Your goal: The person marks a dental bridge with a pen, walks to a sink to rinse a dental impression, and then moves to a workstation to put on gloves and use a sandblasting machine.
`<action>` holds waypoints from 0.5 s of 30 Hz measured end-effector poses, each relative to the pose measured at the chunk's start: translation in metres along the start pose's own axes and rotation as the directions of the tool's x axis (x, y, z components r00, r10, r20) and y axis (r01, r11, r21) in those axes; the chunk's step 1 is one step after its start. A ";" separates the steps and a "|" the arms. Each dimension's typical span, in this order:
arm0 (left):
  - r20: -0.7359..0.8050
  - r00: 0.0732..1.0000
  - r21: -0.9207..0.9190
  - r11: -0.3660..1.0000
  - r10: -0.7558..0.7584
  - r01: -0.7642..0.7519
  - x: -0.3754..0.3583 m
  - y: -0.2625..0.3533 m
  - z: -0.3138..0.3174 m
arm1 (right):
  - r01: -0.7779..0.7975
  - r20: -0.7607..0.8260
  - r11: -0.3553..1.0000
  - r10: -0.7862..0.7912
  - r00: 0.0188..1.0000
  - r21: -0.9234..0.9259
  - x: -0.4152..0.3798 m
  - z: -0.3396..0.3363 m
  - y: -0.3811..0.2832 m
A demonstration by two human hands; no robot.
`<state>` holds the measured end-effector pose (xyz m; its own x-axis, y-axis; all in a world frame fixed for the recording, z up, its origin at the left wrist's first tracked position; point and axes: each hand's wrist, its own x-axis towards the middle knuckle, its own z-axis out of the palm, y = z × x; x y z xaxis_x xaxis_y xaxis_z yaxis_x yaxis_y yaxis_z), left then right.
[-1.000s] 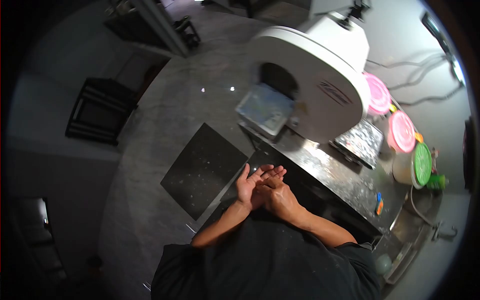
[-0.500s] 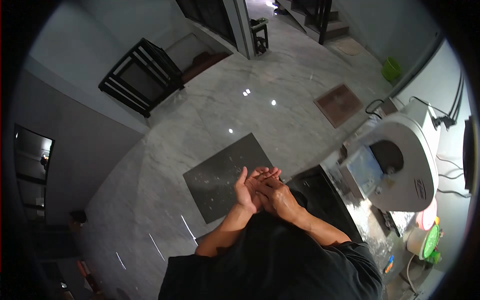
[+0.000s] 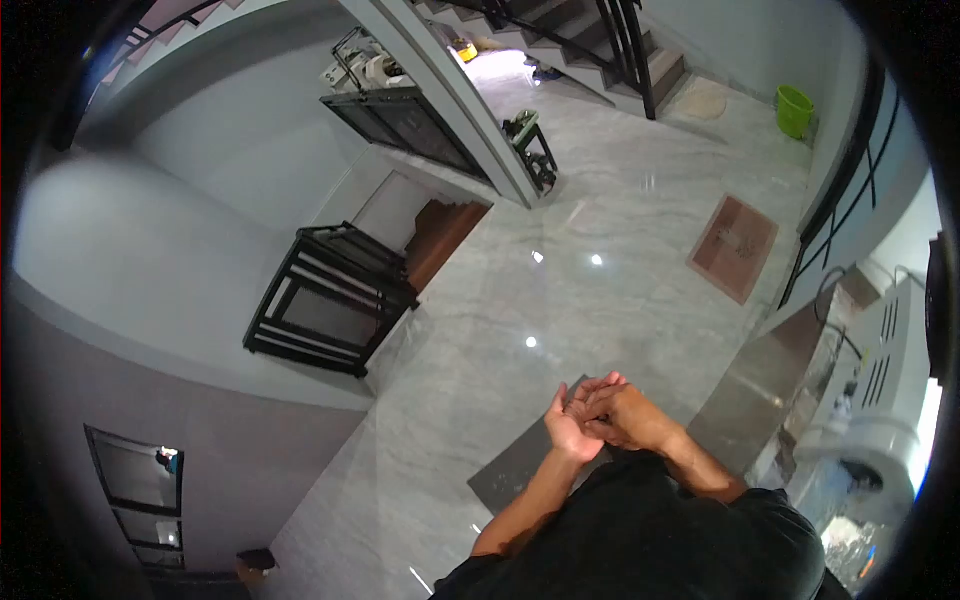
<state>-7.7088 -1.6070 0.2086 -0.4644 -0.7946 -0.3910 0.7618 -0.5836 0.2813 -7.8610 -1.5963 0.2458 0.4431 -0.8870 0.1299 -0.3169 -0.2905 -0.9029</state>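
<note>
My left hand (image 3: 574,432) is held palm up in front of my black shirt (image 3: 640,535), with its thumb raised and its fingers stretched out. Over that palm, my right hand (image 3: 634,417) lies with bent fingers pressed together, their tips against the left palm and fingers. Whether anything small sits between the two hands is hidden. Below them, a dark grey mat (image 3: 518,472) lies on the marble floor, partly covered by my left forearm.
A white machine (image 3: 868,435) stands on the counter at right. Ahead are a black gate (image 3: 325,305), a brown mat (image 3: 735,247), a green bin (image 3: 795,112), a small dark stand (image 3: 535,145) and stairs (image 3: 570,45). Glossy floor (image 3: 470,370) stretches between them.
My view has tilted up and swung left, so more of the stairs and far room shows. My hands stay together, the right fingers still on the left palm.
</note>
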 end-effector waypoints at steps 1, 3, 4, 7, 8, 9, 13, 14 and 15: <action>0.035 0.999 -0.026 1.000 -0.004 0.005 0.024 0.020 0.007 | 0.049 -0.027 0.998 -0.050 0.998 -0.028 0.026 -0.006 0.007; 0.082 0.997 -0.097 0.995 -0.007 0.015 0.057 0.061 0.018 | 0.134 -0.056 0.982 -0.142 0.988 -0.130 0.072 -0.015 0.017; 0.091 0.996 -0.079 0.997 0.017 -0.010 0.073 0.080 0.026 | 0.147 -0.028 0.976 -0.153 0.988 -0.162 0.095 -0.023 0.017; 0.080 0.995 -0.046 0.997 0.061 -0.058 0.119 0.126 0.037 | 0.203 0.009 0.960 -0.206 0.979 -0.192 0.161 -0.044 0.036; 0.124 0.991 -0.053 0.997 0.060 -0.053 0.135 0.134 0.037 | 0.206 0.021 0.957 -0.206 0.978 -0.203 0.180 -0.050 0.047; 0.097 0.994 -0.015 0.998 0.060 -0.058 0.153 0.143 0.045 | 0.203 0.033 0.956 -0.200 0.979 -0.210 0.200 -0.058 0.052; 0.094 0.995 -0.020 1.000 0.022 -0.020 0.229 0.179 0.052 | 0.115 0.024 0.967 -0.113 0.993 -0.226 0.269 -0.094 0.082; 0.123 0.992 -0.023 1.000 0.010 -0.008 0.254 0.192 0.051 | 0.093 -0.008 0.976 -0.096 0.995 -0.197 0.286 -0.104 0.090; 0.155 0.988 -0.023 1.000 0.000 0.004 0.279 0.205 0.054 | 0.070 -0.041 0.977 -0.080 0.996 -0.200 0.305 -0.113 0.101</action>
<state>-7.7067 -1.9569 0.2047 -0.5289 -0.8110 -0.2502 0.7702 -0.5825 0.2597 -7.8525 -1.9362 0.2404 0.4320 -0.8751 0.2182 -0.4465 -0.4177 -0.7913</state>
